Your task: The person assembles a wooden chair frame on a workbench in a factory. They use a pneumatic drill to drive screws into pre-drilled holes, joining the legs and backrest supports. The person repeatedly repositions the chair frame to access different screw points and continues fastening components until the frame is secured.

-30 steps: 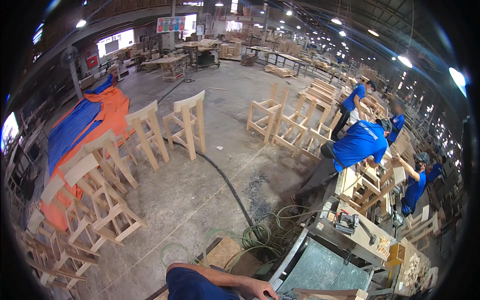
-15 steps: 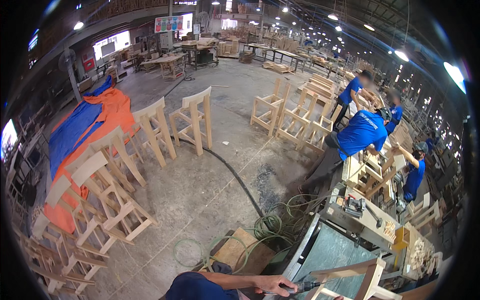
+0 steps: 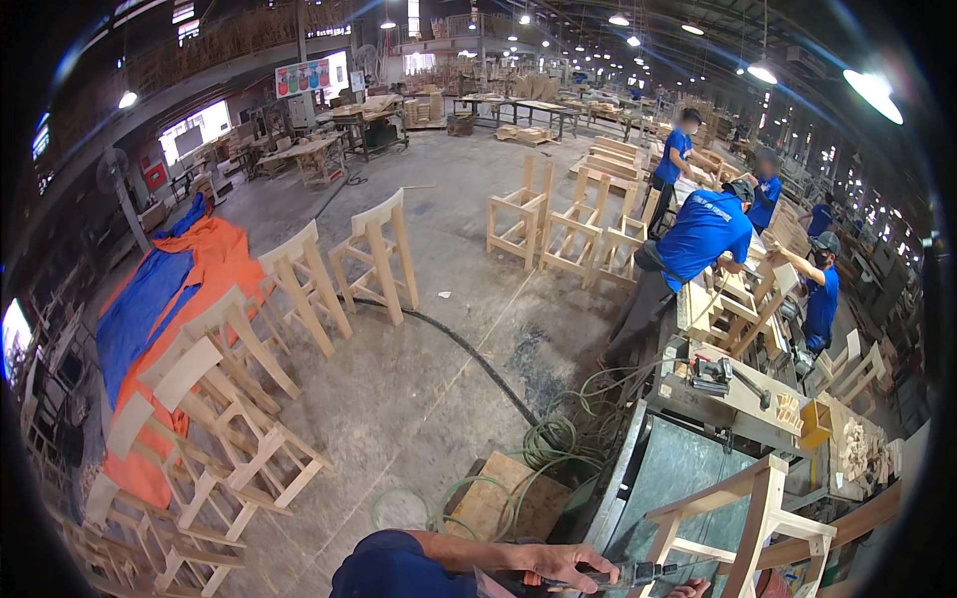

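Note:
My left hand (image 3: pixel 573 565) is closed around a dark handheld power driver (image 3: pixel 636 573), its long thin bit pointing right toward a pale wooden chair frame (image 3: pixel 763 518). The frame rests at the lower right on a grey-green bench top (image 3: pixel 658 488). Beside the bit's tip, at the bottom edge, part of my right hand (image 3: pixel 688 589) shows with its fingers drawn together. What they pinch is too small to make out. The rest of that hand lies outside the picture.
Several unfinished chairs (image 3: pixel 374 254) stand on the left and in the middle. A black hose (image 3: pixel 459 344) crosses the floor to coiled green hoses (image 3: pixel 548 439) by the bench. A nail gun (image 3: pixel 711 374) and a yellow box (image 3: pixel 815 424) sit farther along. Co-workers in blue (image 3: pixel 708 234) bend over workpieces.
The view has tilted, so more of the chair frame shows. My left hand, still around the driver, appears slightly farther right. More of my right hand's fingers has come into view beside the bit.

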Tool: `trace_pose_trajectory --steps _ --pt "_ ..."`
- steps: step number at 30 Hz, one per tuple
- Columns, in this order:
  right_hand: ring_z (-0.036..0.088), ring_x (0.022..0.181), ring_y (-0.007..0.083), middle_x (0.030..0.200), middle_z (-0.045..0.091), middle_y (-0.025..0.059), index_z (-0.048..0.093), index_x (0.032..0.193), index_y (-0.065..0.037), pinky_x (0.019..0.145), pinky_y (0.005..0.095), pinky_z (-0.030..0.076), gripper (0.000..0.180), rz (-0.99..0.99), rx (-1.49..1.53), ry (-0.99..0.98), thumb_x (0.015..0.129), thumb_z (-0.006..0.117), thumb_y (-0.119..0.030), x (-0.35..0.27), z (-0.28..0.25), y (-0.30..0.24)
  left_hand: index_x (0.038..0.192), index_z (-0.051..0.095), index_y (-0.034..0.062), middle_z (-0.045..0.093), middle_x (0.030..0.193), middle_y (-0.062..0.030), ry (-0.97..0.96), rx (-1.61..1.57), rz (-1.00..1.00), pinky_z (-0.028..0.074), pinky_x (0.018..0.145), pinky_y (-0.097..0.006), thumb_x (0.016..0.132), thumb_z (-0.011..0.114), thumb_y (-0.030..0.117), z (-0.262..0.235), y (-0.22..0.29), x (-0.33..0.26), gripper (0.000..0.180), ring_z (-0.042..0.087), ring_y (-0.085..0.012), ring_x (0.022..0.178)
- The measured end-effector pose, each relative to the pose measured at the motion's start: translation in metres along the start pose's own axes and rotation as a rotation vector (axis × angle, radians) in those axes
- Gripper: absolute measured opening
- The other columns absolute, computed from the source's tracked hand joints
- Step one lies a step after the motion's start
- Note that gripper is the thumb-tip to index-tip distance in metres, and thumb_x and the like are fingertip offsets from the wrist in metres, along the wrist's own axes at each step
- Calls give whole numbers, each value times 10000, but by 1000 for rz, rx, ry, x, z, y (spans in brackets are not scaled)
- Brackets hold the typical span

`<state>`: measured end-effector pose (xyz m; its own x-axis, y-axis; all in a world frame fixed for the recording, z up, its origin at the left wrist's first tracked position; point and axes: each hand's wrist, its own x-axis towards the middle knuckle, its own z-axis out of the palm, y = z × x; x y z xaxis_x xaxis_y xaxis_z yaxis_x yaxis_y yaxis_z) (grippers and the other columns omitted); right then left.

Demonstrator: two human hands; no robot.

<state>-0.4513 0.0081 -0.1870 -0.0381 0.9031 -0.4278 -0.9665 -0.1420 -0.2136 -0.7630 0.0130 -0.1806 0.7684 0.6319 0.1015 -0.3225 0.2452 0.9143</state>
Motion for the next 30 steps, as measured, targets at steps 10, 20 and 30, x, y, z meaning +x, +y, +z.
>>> trace_pose_trajectory --steps 10,20,30 --pt "404 499 70 608 436 -36 524 811 -114 425 205 378 368 -321 -168 297 909 680 -432 -25 52 23 1202 665 91 580 666 -25 5 91 -325 391 469 -260 925 667 139 33 40 -5 281 510 -92 505" --pt "334 479 74 569 370 -60 471 754 -163 422 221 296 378 -498 -366 365 940 661 -433 -23 35 8 1186 667 68 538 617 4 -2 52 -294 344 439 -254 913 677 100 48 29 1 275 453 -77 473" --pt "372 486 68 579 421 -45 523 781 -143 419 221 329 300 -598 -446 309 980 629 -341 -46 41 -4 1180 676 92 604 715 -11 -43 26 -262 348 453 -251 909 685 86 55 10 11 271 462 -75 489"
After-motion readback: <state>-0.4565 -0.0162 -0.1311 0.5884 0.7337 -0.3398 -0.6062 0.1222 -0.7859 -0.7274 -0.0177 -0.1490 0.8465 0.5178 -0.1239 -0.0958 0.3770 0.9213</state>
